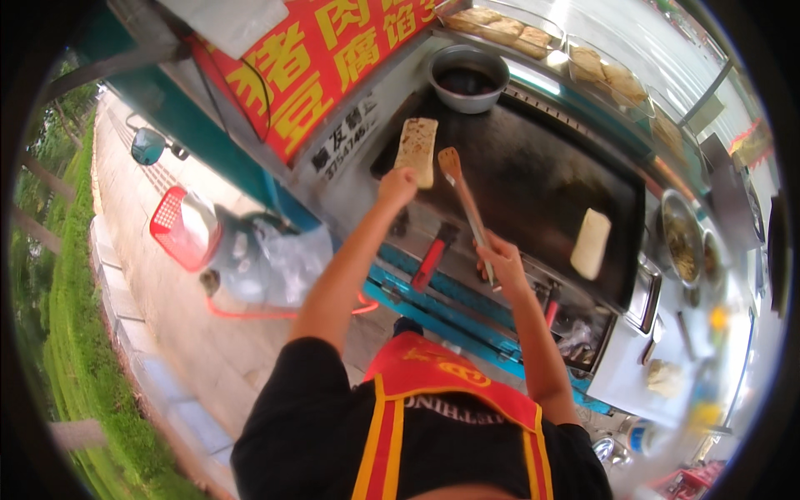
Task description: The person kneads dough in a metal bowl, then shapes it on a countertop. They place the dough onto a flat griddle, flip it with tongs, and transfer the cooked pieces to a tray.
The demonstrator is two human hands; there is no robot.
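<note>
My left hand (398,187) is at the near end of a browned rectangular flatbread (417,147), its fingers closed on the edge at the left side of the black griddle (531,162). In my right hand (503,259) is a pair of long tongs (470,209) with brownish tips, angled up and left over the griddle. The tips are close to the flatbread's right side but apart from it. Another, paler flatbread (590,244) lies at the griddle's right end. A metal pot (469,103) with dark liquid stands at the back left corner of the griddle.
Wire trays of baked flatbreads (534,42) stand behind the griddle. At the right are a metal bowl of filling (681,240), a knife (652,342) and a lump of dough (665,377) on a white worktop (615,369). A red-handled tool (431,259) rests at the griddle's front.
</note>
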